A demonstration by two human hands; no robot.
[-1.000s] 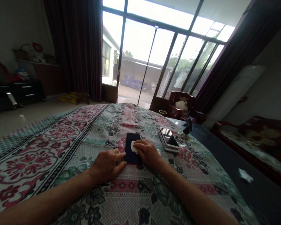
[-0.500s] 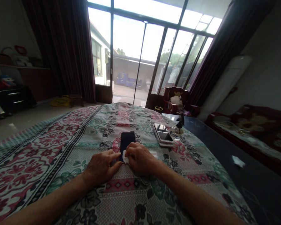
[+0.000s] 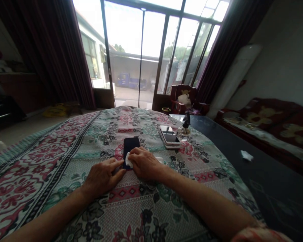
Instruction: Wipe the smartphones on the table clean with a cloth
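A dark smartphone (image 3: 131, 144) lies flat on the patterned tablecloth. My right hand (image 3: 144, 163) is closed round a crumpled white tissue (image 3: 128, 159) and presses it onto the phone's lower part. At the phone's lower left edge, the index finger and thumb of my left hand (image 3: 102, 176) are stretched out and apart, touching or nearly touching it. Part of a flat white thing (image 3: 159, 159) shows behind my right hand; I cannot tell what it is. Two stacked white-framed devices (image 3: 169, 137), like phones, rest farther right.
A small dark figurine (image 3: 186, 121) on a clear base stands near the cloth's right side. The floral tablecloth (image 3: 151, 208) covers a rounded table. A dark glossy surface (image 3: 217, 137) to the right bears a crumpled white paper (image 3: 246, 155). Glass doors and a wooden sofa (image 3: 262, 116) lie beyond.
The whole view has shifted, so things appear farther left and slightly higher. My right hand with the tissue has moved slightly up over the phone; my left hand stays at its edge.
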